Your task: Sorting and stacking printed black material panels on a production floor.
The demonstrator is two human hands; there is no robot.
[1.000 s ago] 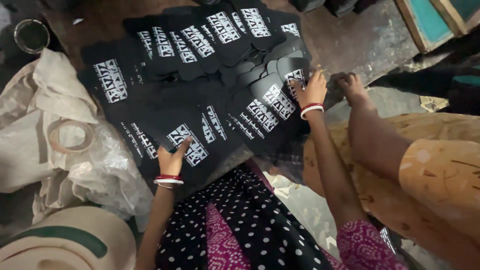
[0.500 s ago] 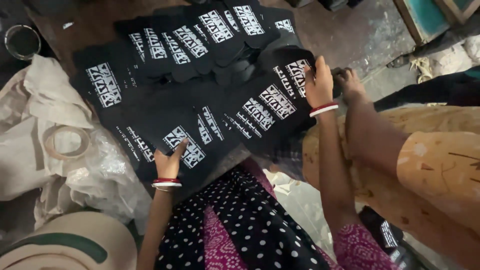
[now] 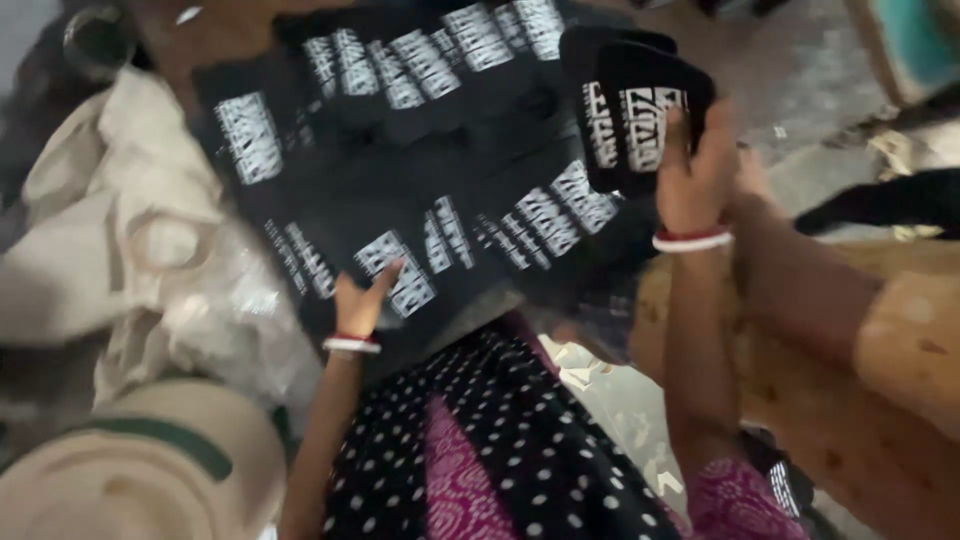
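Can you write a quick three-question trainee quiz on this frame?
1. True or false: the right hand holds a small stack of black printed pieces lifted off the spread.
2. The left hand rests on: A) the cream cloth, B) the black printed spread, C) the dotted fabric.
3. What is worn on both wrists?

Key: 1 true; 2 B; 3 red and white bangles.

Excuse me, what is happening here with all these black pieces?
A seated person sorts flat black pieces with white print, spread in overlapping rows. The right hand lifts a small stack of them above the spread. The left hand presses on a piece at the near edge. Another person's arm lies alongside on the right.
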